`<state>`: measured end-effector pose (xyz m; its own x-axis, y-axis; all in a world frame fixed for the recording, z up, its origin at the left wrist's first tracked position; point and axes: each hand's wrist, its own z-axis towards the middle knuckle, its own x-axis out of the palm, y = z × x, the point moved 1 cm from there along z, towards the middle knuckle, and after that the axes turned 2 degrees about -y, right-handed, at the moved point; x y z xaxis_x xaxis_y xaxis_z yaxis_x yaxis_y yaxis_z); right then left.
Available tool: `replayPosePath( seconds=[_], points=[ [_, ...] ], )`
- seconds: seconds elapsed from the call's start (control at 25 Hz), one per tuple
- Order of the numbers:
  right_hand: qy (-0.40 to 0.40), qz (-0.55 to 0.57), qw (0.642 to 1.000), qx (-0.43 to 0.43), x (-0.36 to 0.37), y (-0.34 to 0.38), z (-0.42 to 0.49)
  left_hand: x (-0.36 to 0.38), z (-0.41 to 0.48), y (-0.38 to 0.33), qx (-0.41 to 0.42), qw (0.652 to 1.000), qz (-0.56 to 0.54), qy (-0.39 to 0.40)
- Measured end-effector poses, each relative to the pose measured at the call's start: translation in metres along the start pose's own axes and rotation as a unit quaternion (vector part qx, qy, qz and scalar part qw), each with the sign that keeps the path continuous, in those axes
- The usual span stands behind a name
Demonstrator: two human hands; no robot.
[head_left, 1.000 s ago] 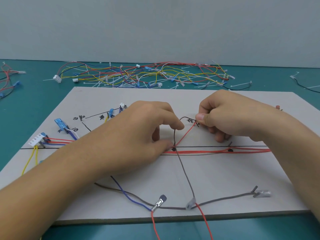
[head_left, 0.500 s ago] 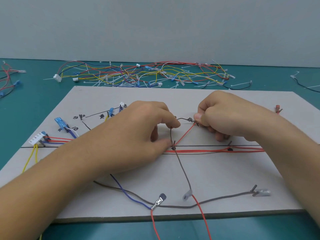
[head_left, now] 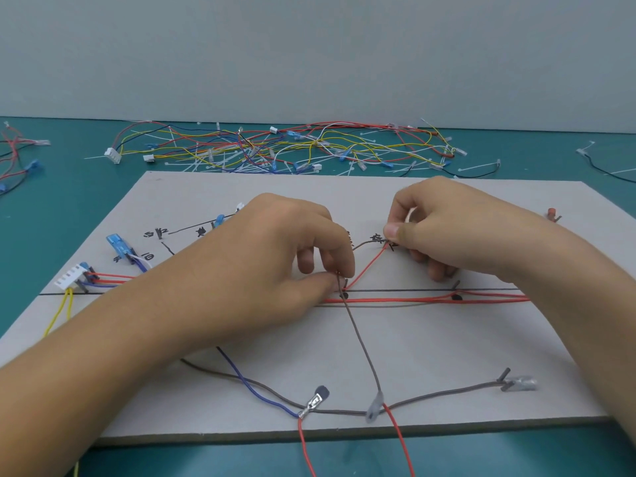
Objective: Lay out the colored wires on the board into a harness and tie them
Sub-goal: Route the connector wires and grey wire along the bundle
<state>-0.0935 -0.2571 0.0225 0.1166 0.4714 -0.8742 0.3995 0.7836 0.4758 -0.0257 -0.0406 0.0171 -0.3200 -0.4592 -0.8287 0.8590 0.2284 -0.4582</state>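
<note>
At the far left edge a red tangle (head_left: 13,156) is cut off by the frame. On the left of the board (head_left: 447,339) sit one white connector (head_left: 70,278), with two yellow wires (head_left: 56,315) hanging off the edge, and two blue terminals (head_left: 118,244), the farther one half hidden behind the left hand (head_left: 275,256). That hand pinches the brown wire (head_left: 361,342) between thumb and forefinger at mid-frame, just above the black line (head_left: 395,290) drawn across the board. Its forearm hides where the connector's wires go. One blue wire (head_left: 247,383) comes out from under the forearm to one metal terminal (head_left: 315,402) at lower centre. Across the top centre lies a pile (head_left: 275,149) of loose wires and ties, too tangled to count. From the pinch the brown wire drops to a clear sleeve (head_left: 375,406) and arcs up to the right hand (head_left: 447,232), whose thumb and forefinger clamp its end at a handwritten mark. One red wire (head_left: 366,270) slants to the same spot; whether it is also pinched I cannot tell. Two red leads (head_left: 399,442) run off the bottom edge. The red run (head_left: 395,299) along the line is two or three strands, hard to separate. A second brown wire (head_left: 447,394) ends lower right at one peg (head_left: 503,373) beside one clear terminal (head_left: 523,383). At upper right sit one red terminal (head_left: 552,213) and one black wire (head_left: 605,170), cut off by the edge.
</note>
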Motion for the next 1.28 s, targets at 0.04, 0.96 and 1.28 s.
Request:
replayPosePath(
  seconds=[0.04,0.96,1.28],
  points=[
    [-0.007,-0.002,1.000,-0.009,0.000,0.000,-0.001,-0.002,-0.001,0.000,0.008,1.000,-0.007,-0.003],
    [0.102,0.002,0.962,-0.253,0.002,0.009,-0.015,-0.007,-0.009,-0.002,0.047,0.989,-0.105,0.096],
    [0.104,0.029,0.965,-0.238,0.003,0.012,-0.018,-0.018,-0.017,-0.016,-0.093,0.968,-0.229,0.039]
  ],
)
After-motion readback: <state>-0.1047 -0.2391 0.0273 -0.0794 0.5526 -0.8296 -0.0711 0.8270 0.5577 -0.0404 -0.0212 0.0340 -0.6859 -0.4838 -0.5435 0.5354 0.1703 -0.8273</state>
